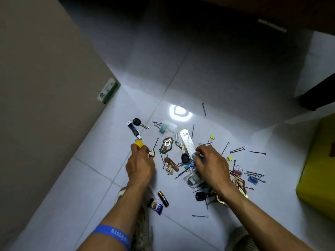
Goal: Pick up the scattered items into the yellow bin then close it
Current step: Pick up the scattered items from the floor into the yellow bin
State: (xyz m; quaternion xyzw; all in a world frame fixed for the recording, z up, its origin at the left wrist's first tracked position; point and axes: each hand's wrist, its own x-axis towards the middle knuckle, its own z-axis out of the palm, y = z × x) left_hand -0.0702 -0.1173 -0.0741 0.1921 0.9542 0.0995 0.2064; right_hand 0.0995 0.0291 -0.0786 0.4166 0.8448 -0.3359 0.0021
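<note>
The person is crouching over a white tiled floor (217,78), working both hands into a scatter of small items. The left hand (140,164) is curling its fingers around a small yellow object (139,143), with a heart-shaped charm (151,153) showing just at its knuckles. The right hand (211,163) is reaching down into the thick of the pile, its fingers bent and seeming to pinch a clear plastic packet (188,144), though what exactly it is gripping is hard to tell. Hairpins (237,150), binder clips (212,137), a car key (140,123), a small tube (133,130) and a battery (163,198) are lying spread between and around the hands. The yellow bin (317,169) is sitting at the right edge of the view, well apart from the pile and cut off by the frame, so whether it is open cannot be told. It is lying to the right of both hands, nearer the right one, so that hand has the shorter carry, while the left would be crossing over the whole scatter to reach it.
</note>
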